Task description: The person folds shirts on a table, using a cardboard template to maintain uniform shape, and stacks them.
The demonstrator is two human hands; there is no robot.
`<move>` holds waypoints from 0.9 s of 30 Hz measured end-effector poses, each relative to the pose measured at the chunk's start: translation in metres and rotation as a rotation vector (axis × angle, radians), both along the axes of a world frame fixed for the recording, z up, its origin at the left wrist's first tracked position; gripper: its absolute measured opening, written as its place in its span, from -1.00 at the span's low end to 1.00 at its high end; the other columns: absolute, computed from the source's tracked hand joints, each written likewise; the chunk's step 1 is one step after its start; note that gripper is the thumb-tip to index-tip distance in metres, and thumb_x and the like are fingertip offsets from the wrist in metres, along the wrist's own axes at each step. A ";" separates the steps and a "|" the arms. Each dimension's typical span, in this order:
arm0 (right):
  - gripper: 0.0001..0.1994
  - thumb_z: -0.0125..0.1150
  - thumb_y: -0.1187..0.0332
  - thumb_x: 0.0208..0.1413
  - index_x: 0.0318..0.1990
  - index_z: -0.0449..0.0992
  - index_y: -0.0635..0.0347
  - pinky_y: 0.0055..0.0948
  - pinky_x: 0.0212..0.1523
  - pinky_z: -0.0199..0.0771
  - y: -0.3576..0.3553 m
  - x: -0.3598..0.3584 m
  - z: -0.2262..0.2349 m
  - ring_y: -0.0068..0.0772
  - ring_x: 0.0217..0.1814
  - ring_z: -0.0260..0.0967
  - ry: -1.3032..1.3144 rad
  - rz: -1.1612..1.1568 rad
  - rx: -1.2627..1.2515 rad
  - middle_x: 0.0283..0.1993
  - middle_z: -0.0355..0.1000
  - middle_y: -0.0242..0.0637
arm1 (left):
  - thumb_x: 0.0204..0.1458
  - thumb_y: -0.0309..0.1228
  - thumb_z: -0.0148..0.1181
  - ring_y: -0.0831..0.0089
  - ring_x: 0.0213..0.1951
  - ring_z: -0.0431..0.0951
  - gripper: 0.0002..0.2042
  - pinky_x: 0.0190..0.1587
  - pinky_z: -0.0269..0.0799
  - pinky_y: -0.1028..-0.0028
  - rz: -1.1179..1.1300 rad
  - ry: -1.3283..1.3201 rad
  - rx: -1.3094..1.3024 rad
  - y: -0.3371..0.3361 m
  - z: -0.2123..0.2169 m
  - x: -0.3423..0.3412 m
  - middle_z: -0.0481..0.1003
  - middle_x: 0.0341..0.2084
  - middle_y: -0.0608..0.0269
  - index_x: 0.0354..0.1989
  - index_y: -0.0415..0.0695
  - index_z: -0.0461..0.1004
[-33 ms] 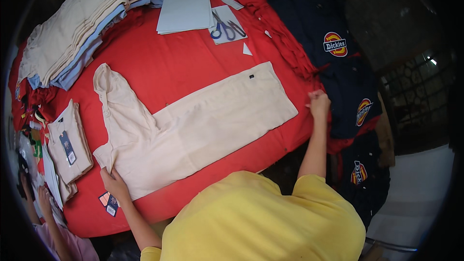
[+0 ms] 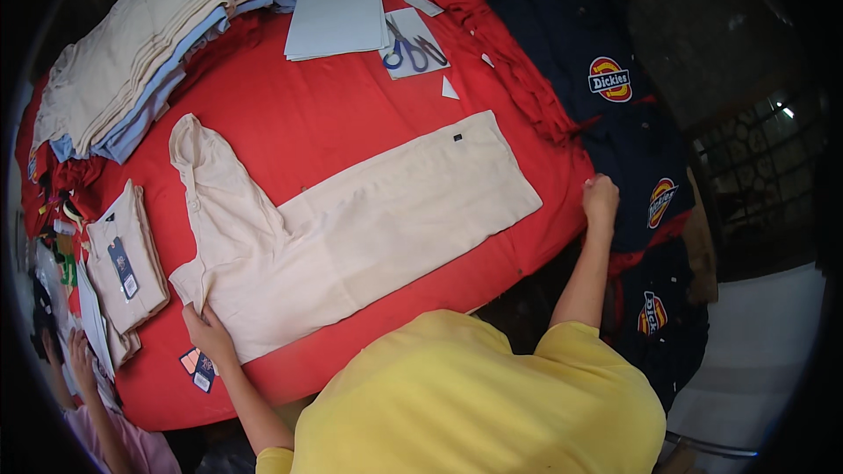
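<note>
A cream polo shirt [image 2: 386, 219], folded lengthwise, lies across the red cloth [image 2: 263, 79]. Its collar end points left, and a small dark label sits near the far right end. My left hand [image 2: 209, 333] pinches the shirt's near left edge, thumb on top. Beside its wrist hang or lie dark hang tags [image 2: 203, 377] with an orange part. Past the shirt's right end, my right hand [image 2: 601, 200] is closed at the table's right edge, by the dark navy garments [image 2: 566, 44]. What its fingers grip, if anything, is hidden.
Cream and blue garments [image 2: 158, 44] are piled at the far left. A folded cream shirt [image 2: 132, 254] with a tag lies left. White sheets [image 2: 335, 22] and scissors [image 2: 406, 48] lie at the back. Another person's hand [image 2: 82, 360] and pink sleeve show at lower left.
My right hand has moved a little to the right and its fingers look more curled. My left hand and the cream polo shirt stay in place.
</note>
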State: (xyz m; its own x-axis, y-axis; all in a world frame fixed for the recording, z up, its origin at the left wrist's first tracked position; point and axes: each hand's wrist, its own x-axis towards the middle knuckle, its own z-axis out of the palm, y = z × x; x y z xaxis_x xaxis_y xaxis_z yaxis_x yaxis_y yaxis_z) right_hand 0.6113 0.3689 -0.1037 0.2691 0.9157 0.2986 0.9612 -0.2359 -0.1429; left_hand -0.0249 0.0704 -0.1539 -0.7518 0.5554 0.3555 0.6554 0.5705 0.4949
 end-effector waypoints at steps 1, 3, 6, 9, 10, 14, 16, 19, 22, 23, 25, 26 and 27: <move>-0.84 0.18 0.42 0.02 -0.24 0.59 0.19 0.06 -0.11 0.46 -0.004 0.006 0.014 0.17 -0.13 0.49 -0.029 -0.073 -0.117 -0.29 0.53 0.03 | 0.17 -0.45 0.05 -0.03 -0.27 0.50 -0.83 -0.23 0.39 0.23 -0.019 0.011 0.008 -0.001 -0.002 -0.002 0.48 -0.30 -0.09 -0.14 -0.28 0.38; -0.74 0.13 0.42 0.07 -0.07 0.53 0.23 -0.18 0.15 0.33 -0.028 -0.041 0.053 -0.03 0.14 0.34 -0.313 -0.022 -0.057 -0.07 0.45 0.04 | 0.16 -0.46 0.06 -0.02 -0.27 0.50 -0.82 -0.22 0.39 0.24 -0.014 0.028 0.024 -0.014 -0.011 -0.006 0.48 -0.30 -0.10 -0.12 -0.28 0.39; -0.73 0.10 0.37 0.14 -0.03 0.51 0.25 -0.24 0.19 0.29 -0.022 -0.088 0.032 -0.04 0.15 0.32 0.089 0.447 0.041 -0.01 0.44 -0.02 | 0.14 -0.43 0.10 -0.03 -0.27 0.51 -0.77 -0.23 0.40 0.26 -0.034 0.016 0.089 -0.007 -0.016 -0.014 0.48 -0.31 -0.13 -0.10 -0.32 0.39; -0.75 -0.03 0.40 0.23 -0.05 0.51 0.29 -0.21 0.19 0.28 -0.049 -0.212 0.008 -0.01 0.13 0.32 0.647 0.845 -0.113 0.01 0.44 -0.03 | 0.13 -0.35 0.14 -0.16 -0.26 0.49 -0.73 -0.25 0.39 0.20 -0.020 -0.006 0.014 0.003 0.005 -0.011 0.47 -0.34 -0.24 -0.14 -0.33 0.41; -0.75 -0.05 0.45 0.21 -0.04 0.50 0.32 -0.14 0.24 0.22 -0.061 -0.259 -0.005 -0.01 0.16 0.30 0.633 1.131 -0.122 0.02 0.43 -0.04 | 0.11 -0.31 0.18 -0.14 -0.29 0.50 -0.74 -0.29 0.40 0.16 -0.006 0.052 0.007 0.001 0.001 -0.015 0.48 -0.35 -0.16 -0.19 -0.26 0.42; -0.66 -0.01 0.56 0.02 0.00 0.46 0.39 -0.02 0.37 0.01 -0.114 -0.407 -0.009 -0.02 0.31 0.17 0.444 1.737 -0.006 0.18 0.34 -0.04 | 0.07 -0.28 0.21 -0.08 -0.29 0.52 -0.74 -0.29 0.42 0.16 0.051 0.079 0.023 0.002 -0.008 -0.011 0.50 -0.33 -0.06 -0.24 -0.24 0.43; -0.64 -0.01 0.50 0.07 0.05 0.41 0.40 -0.01 0.38 -0.01 -0.131 -0.458 -0.010 0.00 0.35 0.12 0.399 1.856 0.031 0.24 0.27 0.00 | 0.07 -0.28 0.21 -0.06 -0.29 0.53 -0.74 -0.29 0.42 0.16 0.061 0.116 0.028 0.004 -0.006 -0.008 0.50 -0.32 -0.05 -0.24 -0.24 0.44; -0.57 -0.01 0.35 0.15 0.14 0.33 0.40 0.03 0.38 -0.06 -0.153 -0.508 -0.033 0.02 0.40 0.04 0.332 1.890 0.047 0.31 0.17 0.03 | 0.08 -0.27 0.20 -0.03 -0.30 0.54 -0.75 -0.30 0.43 0.16 0.080 0.093 0.022 0.006 -0.002 -0.004 0.50 -0.32 -0.05 -0.24 -0.22 0.45; -0.47 -0.01 0.17 0.19 0.21 0.27 0.38 0.12 0.38 -0.13 -0.167 -0.527 -0.043 0.04 0.44 -0.05 0.230 1.857 0.005 0.36 0.11 0.02 | 0.08 -0.28 0.19 -0.02 -0.31 0.54 -0.76 -0.32 0.42 0.16 0.074 0.111 0.110 0.005 -0.006 -0.006 0.51 -0.32 -0.05 -0.26 -0.22 0.44; -0.44 -0.01 0.12 0.19 0.23 0.26 0.36 0.15 0.38 -0.15 -0.167 -0.525 -0.043 0.04 0.45 -0.08 0.181 1.839 0.002 0.37 0.09 0.01 | 0.08 -0.27 0.19 -0.01 -0.31 0.55 -0.77 -0.33 0.42 0.15 0.082 0.075 0.122 0.005 -0.005 -0.005 0.52 -0.32 -0.03 -0.28 -0.21 0.44; -0.41 -0.02 0.06 0.20 0.26 0.25 0.31 0.19 0.38 -0.20 -0.170 -0.524 -0.041 0.05 0.46 -0.12 0.134 1.805 0.001 0.38 0.07 -0.02 | 0.08 -0.28 0.19 0.00 -0.31 0.56 -0.78 -0.34 0.43 0.14 0.113 0.004 0.059 0.002 -0.001 -0.009 0.53 -0.32 -0.02 -0.28 -0.20 0.43; -0.40 -0.03 0.04 0.20 0.27 0.25 0.28 0.20 0.38 -0.22 -0.170 -0.522 -0.037 0.06 0.47 -0.14 0.128 1.784 0.003 0.39 0.07 -0.03 | 0.08 -0.28 0.18 0.00 -0.31 0.56 -0.78 -0.34 0.43 0.14 0.122 -0.036 0.033 0.005 0.003 -0.011 0.54 -0.32 -0.01 -0.28 -0.20 0.42; -0.40 -0.04 0.02 0.20 0.27 0.25 0.25 0.22 0.38 -0.24 -0.170 -0.522 -0.034 0.07 0.47 -0.16 0.122 1.762 0.006 0.39 0.07 -0.05 | 0.07 -0.33 0.19 0.01 -0.31 0.54 -0.81 -0.32 0.42 0.16 0.135 -0.104 -0.057 0.007 0.008 -0.015 0.52 -0.32 0.01 -0.26 -0.17 0.41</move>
